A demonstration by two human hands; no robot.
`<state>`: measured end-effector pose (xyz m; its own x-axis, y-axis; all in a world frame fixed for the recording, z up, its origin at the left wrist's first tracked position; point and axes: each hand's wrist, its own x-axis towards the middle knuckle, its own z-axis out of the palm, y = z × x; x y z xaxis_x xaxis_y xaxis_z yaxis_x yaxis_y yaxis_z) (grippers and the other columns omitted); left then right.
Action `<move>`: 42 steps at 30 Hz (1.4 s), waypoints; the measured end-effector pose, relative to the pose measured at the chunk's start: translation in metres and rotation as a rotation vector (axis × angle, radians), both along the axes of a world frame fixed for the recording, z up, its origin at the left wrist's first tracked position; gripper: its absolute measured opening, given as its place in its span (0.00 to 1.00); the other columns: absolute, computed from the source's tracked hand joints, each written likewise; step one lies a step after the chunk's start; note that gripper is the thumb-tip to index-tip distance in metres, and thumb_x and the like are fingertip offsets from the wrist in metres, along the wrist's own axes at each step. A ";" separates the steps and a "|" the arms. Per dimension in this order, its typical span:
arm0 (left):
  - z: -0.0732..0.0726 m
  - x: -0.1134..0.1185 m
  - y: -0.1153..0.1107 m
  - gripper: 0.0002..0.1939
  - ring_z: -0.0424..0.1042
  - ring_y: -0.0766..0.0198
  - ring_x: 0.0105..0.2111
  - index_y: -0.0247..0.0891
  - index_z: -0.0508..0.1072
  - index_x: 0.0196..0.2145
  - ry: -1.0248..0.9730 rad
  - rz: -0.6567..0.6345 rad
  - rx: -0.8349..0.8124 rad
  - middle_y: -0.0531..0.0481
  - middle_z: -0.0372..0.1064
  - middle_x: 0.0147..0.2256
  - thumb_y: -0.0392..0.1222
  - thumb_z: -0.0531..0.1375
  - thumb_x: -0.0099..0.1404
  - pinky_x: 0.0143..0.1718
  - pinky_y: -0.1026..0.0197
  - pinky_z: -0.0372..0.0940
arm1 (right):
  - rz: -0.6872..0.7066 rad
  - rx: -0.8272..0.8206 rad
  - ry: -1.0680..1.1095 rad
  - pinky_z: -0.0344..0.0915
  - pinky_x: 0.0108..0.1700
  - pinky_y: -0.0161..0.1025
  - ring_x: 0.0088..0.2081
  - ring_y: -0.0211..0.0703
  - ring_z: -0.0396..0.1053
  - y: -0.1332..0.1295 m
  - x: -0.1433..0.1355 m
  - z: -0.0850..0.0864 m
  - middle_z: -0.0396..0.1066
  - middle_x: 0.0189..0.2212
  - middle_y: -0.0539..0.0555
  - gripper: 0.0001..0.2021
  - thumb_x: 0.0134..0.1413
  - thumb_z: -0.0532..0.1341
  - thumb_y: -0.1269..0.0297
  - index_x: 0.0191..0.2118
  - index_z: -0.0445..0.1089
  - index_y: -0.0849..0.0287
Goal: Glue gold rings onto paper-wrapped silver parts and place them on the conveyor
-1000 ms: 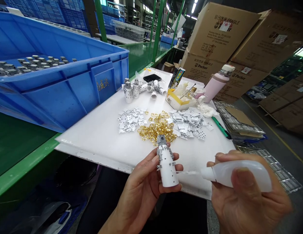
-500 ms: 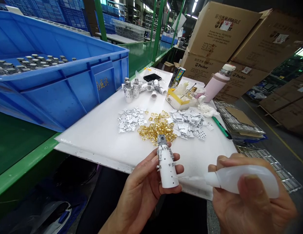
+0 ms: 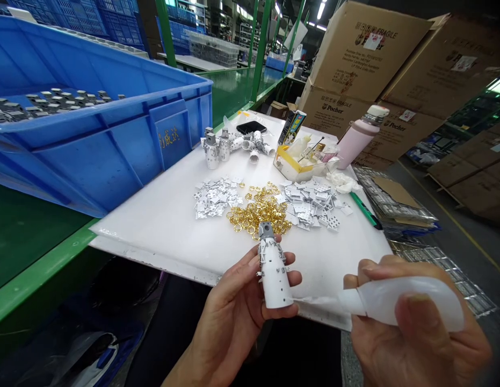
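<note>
In my left hand [image 3: 237, 301] is a white model cylinder [image 3: 276, 282] with a grey square cap and small grey fittings around its upper part. It tilts a little, cap end away from me. My right hand [image 3: 422, 328] grips a translucent squeeze bottle [image 3: 411, 301], thumb pressed on its side. The bottle's thin clear nozzle points left, its tip at or very close to the cylinder's lower right side; contact cannot be made out. Beyond the cylinder lie a heap of gold rings [image 3: 260, 212] and two piles of small white-grey plates [image 3: 217, 198], one on each side.
More white cylinders [image 3: 212, 153] stand and lie at the back of the white table [image 3: 153, 226], near a black phone [image 3: 252, 127]. A yellow-edged tray [image 3: 298, 166], pink bottle [image 3: 360, 138] and green cutter [image 3: 366, 211] are to the right. A blue crate [image 3: 169, 134] borders the left.
The nozzle tip and right hand have shifted very slightly lower on the cylinder's side. The cylinder in my left hand has moved slightly left and up. Both grips are unchanged.
</note>
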<state>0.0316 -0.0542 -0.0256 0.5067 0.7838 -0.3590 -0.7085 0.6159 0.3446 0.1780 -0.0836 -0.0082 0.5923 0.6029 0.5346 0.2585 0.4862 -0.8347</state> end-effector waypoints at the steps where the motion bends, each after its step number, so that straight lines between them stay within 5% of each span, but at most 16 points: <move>1: 0.000 0.000 0.000 0.15 0.77 0.55 0.38 0.32 0.73 0.50 0.003 0.001 -0.001 0.38 0.76 0.43 0.36 0.54 0.68 0.29 0.60 0.75 | -0.018 -0.010 0.001 0.59 0.25 0.39 0.26 0.43 0.65 0.000 0.000 0.000 0.66 0.21 0.51 0.08 0.48 0.66 0.59 0.26 0.76 0.57; 13: 0.000 0.001 0.000 0.14 0.78 0.57 0.37 0.31 0.74 0.48 -0.005 0.000 -0.004 0.39 0.76 0.43 0.34 0.53 0.68 0.30 0.60 0.76 | -0.049 -0.046 0.012 0.62 0.30 0.42 0.29 0.45 0.67 -0.001 -0.002 0.001 0.68 0.22 0.51 0.10 0.47 0.67 0.56 0.25 0.76 0.56; 20: -0.004 0.002 0.000 0.15 0.77 0.55 0.38 0.33 0.73 0.50 -0.018 0.003 0.019 0.38 0.76 0.44 0.37 0.54 0.68 0.30 0.60 0.75 | 0.095 0.071 0.039 0.59 0.20 0.34 0.26 0.41 0.63 0.002 0.000 -0.002 0.66 0.23 0.51 0.07 0.53 0.64 0.62 0.31 0.76 0.59; 35: -0.006 0.003 0.000 0.15 0.77 0.55 0.39 0.33 0.72 0.51 -0.017 -0.002 0.015 0.37 0.75 0.45 0.37 0.55 0.68 0.30 0.60 0.75 | 0.033 -0.072 0.106 0.63 0.25 0.36 0.29 0.44 0.65 -0.002 0.000 -0.003 0.66 0.26 0.53 0.09 0.49 0.68 0.55 0.29 0.76 0.55; 42: -0.004 -0.005 0.001 0.16 0.77 0.55 0.38 0.32 0.71 0.52 0.016 -0.002 -0.004 0.39 0.76 0.43 0.37 0.54 0.68 0.30 0.60 0.75 | 0.349 -0.230 0.536 0.62 0.23 0.31 0.22 0.34 0.59 0.010 0.061 -0.004 0.57 0.21 0.47 0.12 0.53 0.63 0.55 0.33 0.73 0.59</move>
